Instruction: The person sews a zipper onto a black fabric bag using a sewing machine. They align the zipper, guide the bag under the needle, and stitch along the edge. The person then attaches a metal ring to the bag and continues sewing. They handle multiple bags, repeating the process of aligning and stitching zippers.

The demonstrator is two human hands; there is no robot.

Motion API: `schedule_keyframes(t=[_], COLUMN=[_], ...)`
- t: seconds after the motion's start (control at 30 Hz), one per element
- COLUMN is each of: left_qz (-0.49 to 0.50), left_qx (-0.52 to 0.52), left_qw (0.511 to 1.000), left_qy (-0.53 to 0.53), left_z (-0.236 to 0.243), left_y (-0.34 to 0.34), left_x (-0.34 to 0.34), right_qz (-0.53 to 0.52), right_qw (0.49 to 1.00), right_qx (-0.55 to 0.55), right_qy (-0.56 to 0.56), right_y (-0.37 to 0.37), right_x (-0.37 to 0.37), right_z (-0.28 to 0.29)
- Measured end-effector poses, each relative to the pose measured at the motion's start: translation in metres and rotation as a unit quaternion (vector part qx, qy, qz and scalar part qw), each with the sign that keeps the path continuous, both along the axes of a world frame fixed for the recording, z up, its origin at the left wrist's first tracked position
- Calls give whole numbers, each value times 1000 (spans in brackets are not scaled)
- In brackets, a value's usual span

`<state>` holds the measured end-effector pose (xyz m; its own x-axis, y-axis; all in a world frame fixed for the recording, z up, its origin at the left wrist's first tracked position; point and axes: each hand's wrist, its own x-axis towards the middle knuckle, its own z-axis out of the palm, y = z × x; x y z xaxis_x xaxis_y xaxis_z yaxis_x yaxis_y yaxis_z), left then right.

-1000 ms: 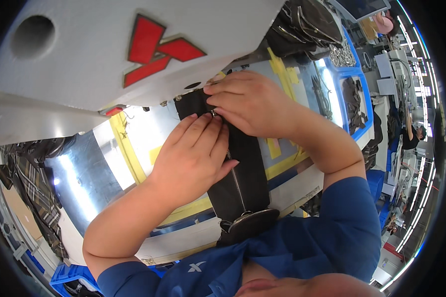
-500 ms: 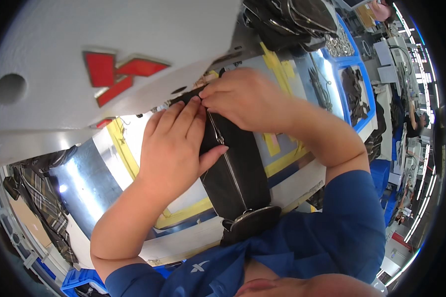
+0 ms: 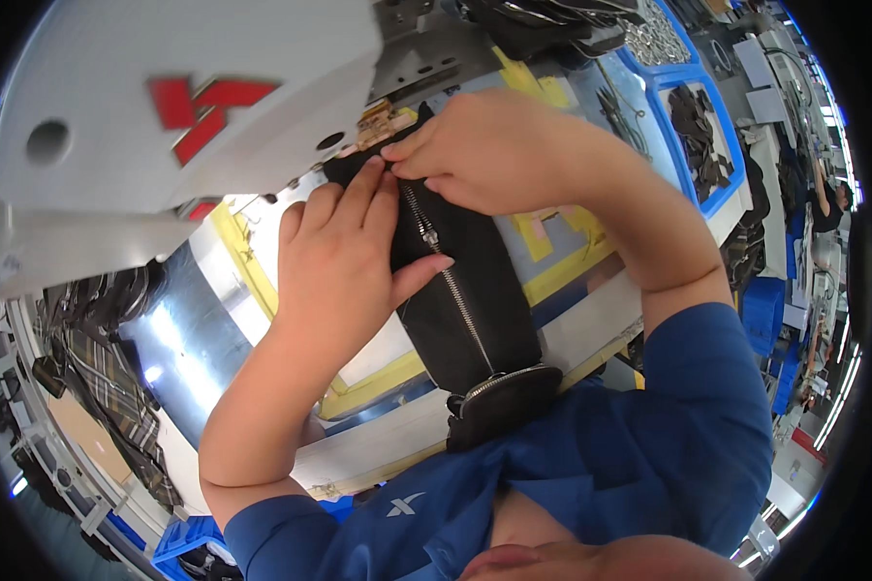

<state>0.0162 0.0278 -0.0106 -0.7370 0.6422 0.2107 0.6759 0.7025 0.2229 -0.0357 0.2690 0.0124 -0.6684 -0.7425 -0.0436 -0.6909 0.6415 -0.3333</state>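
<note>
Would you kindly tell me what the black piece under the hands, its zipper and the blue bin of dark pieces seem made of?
The black piece looks like matte fabric, showing little gloss; fibre unclear. Its zipper seems metal, with shiny silvery teeth. The blue bin is probably smooth plastic, judging by its even colour.

Strip lights (image 3: 839,397) at far right; shiny tabletop (image 3: 189,344), white front edge (image 3: 383,451).

Left hand (image 3: 331,250) shifted leftward off zipper (image 3: 467,315) since one second ago; upper teeth (image 3: 415,207) now uncovered
</note>
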Motion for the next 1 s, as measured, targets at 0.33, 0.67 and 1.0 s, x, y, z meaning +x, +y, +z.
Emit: schedule_keyframes(t=[0.33, 0.67, 1.0], left_qz=[52, 53, 54], left_qx=[-34, -27, -20], left_qw=[998, 998, 997], left_qy=[-5, -26, -44], left_z=[8, 11, 11], left_y=[-11, -10, -12], left_x=[0, -3, -5], right_qz=[-18, -22, -9], right_qw=[995, 995, 996], right_qx=[-70, -50, -26], right_qy=[62, 78, 80], right_y=[-28, -30, -32], right_x=[7, 11, 13], right_z=[-15, -10, -14])
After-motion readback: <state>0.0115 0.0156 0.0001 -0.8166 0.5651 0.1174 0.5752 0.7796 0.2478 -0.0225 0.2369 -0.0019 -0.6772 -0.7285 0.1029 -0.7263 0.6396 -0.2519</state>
